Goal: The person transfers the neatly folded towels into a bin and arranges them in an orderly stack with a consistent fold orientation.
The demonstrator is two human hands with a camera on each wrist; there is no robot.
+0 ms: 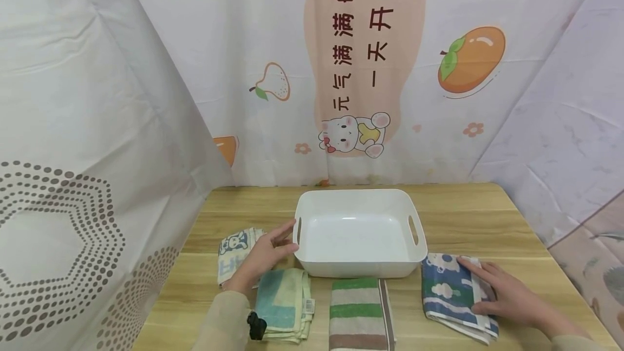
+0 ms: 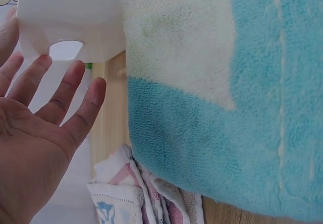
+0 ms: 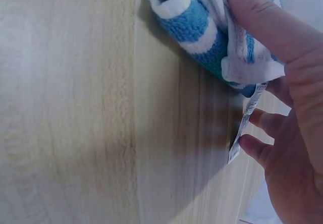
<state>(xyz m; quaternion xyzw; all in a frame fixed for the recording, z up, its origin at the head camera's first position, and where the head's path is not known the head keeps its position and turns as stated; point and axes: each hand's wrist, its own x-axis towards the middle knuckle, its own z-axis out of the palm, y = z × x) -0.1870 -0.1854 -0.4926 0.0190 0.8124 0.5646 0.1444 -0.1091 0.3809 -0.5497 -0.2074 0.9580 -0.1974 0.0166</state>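
My left hand point(image 1: 265, 256) is at the left handle of a white plastic basin point(image 1: 361, 270), fingers spread and fingertips at the handle hole. In the left wrist view that hand point(image 2: 45, 118) has its palm bare, holding nothing. At the right, my right hand point(image 1: 507, 294) holds the right edge of a folded blue, green and white patterned towel point(image 1: 441, 286). The right wrist view has the thumb point(image 3: 267, 22) pressed on the towel's folded layers point(image 3: 202, 37), with the index finger partly hidden behind them. The other fingertips are beside its white label point(image 3: 247, 115).
A folded teal and cream towel point(image 1: 283, 302) lies below the left forearm. A green, grey and brown striped towel point(image 1: 358, 313) lies before the basin. A white towel with a blue bear point(image 1: 234, 251) is at the left. The wooden table point(image 1: 463, 205) meets a printed curtain point(image 1: 283, 26) behind.
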